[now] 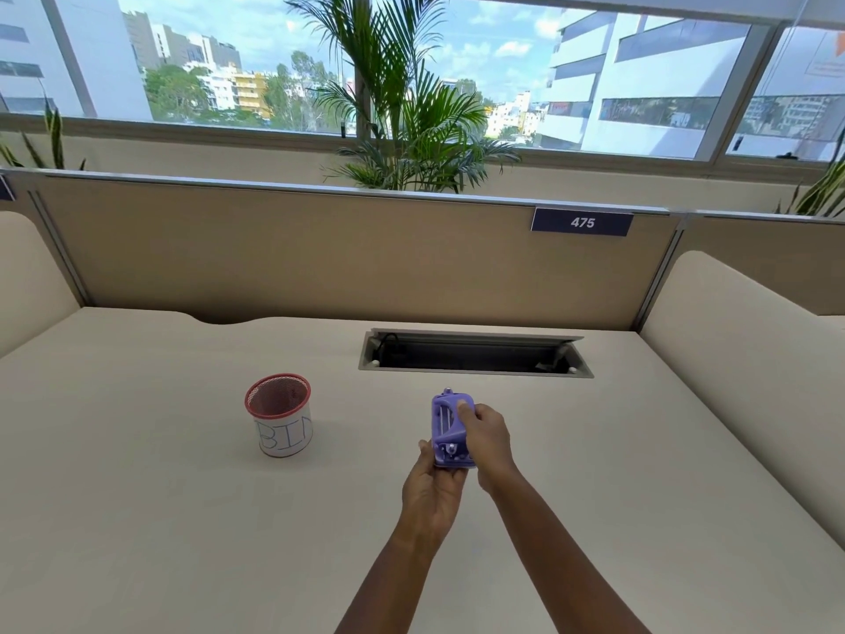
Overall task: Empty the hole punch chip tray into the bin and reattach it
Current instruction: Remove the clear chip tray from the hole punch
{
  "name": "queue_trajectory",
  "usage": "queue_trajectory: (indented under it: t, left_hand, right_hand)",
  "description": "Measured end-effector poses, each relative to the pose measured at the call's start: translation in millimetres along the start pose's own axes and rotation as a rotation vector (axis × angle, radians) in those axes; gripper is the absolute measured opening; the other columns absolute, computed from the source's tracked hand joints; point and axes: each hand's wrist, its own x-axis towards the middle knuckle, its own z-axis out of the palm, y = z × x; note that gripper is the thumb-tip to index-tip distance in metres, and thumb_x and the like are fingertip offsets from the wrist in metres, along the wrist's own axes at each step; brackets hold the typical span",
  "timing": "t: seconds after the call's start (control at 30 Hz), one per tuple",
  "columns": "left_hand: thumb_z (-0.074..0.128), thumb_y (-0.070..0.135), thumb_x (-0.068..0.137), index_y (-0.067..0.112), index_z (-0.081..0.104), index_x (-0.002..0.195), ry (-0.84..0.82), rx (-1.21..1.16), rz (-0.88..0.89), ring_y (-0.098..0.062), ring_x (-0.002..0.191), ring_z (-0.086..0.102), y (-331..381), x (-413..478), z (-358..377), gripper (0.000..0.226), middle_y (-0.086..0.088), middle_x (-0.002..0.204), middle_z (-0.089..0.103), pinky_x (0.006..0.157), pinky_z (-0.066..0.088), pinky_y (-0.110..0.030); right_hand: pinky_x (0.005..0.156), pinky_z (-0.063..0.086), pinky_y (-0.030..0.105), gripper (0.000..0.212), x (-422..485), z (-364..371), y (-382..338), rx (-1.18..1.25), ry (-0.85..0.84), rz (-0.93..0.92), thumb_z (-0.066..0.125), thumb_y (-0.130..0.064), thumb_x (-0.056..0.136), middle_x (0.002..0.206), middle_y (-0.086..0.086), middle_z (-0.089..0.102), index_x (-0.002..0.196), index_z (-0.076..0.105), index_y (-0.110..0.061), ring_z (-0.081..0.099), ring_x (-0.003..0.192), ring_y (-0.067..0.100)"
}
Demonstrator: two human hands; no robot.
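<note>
A purple hole punch (447, 427) is held above the middle of the desk, tipped so its underside faces me. My left hand (432, 491) cups its near end from below. My right hand (487, 439) grips its right side, thumb pressed on the far part of the base. Whether the chip tray is on or loose I cannot tell. The bin (280, 415), a red mesh cup wrapped in white paper lettered "BIN", stands upright on the desk to the left of the punch, apart from both hands.
An open cable slot (475, 356) is cut into the cream desk (183, 519) just beyond the punch. A beige partition (320, 253) with a "475" label closes the back; padded side panels rise at left and right.
</note>
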Motion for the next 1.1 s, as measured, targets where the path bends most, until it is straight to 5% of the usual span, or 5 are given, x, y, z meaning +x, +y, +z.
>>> queue_trajectory:
  t: [0.4,0.53,0.67,0.9,1.1]
  left_hand:
    - [0.026,0.022,0.101,0.001,0.056,0.101,-0.035,0.021,-0.02,-0.027,0.071,0.073,5,-4,1,0.037,-0.019,0.078,0.075,0.059,0.061,-0.032]
    - [0.027,0.027,0.1,0.004,0.052,0.105,0.036,0.075,-0.039,-0.029,0.084,0.058,12,1,3,0.034,-0.018,0.093,0.063,0.052,0.059,-0.031]
    - [0.033,0.031,0.099,0.008,0.056,0.091,0.106,0.075,-0.085,-0.028,0.079,0.054,17,5,4,0.034,-0.015,0.089,0.057,0.045,0.057,-0.033]
    - [0.034,0.035,0.098,0.009,0.059,0.092,0.103,0.058,-0.112,-0.027,0.08,0.055,18,3,-4,0.036,-0.016,0.091,0.059,0.048,0.058,-0.036]
    - [0.034,0.034,0.098,0.009,0.06,0.09,0.098,0.044,-0.11,-0.027,0.077,0.055,18,2,-5,0.037,-0.016,0.082,0.064,0.047,0.058,-0.034]
  right_hand:
    - [0.059,0.043,0.024,0.029,-3,-7,-10,0.001,-0.092,0.05,0.041,-0.019,0.098,0.094,0.016,0.056,0.105,0.057,0.005,0.052,0.082,0.025]
    - [0.065,0.045,0.025,0.032,-8,-7,-9,-0.008,-0.148,0.076,0.042,-0.019,0.098,0.097,0.015,0.057,0.113,0.055,0.006,0.053,0.086,0.026]
    - [0.076,0.048,0.03,0.031,-17,-3,-5,-0.031,-0.212,0.085,0.044,-0.02,0.097,0.099,0.013,0.058,0.116,0.054,0.002,0.056,0.089,0.024]
    - [0.057,0.042,0.019,0.022,-18,-2,-3,-0.262,-0.132,-0.029,0.048,-0.021,0.094,0.085,0.01,0.059,0.078,0.057,-0.009,0.054,0.071,0.018]
    - [0.068,0.048,0.024,0.027,-18,-2,-8,-0.248,-0.203,0.011,0.046,-0.017,0.095,0.097,0.009,0.056,0.115,0.053,0.0,0.055,0.085,0.02]
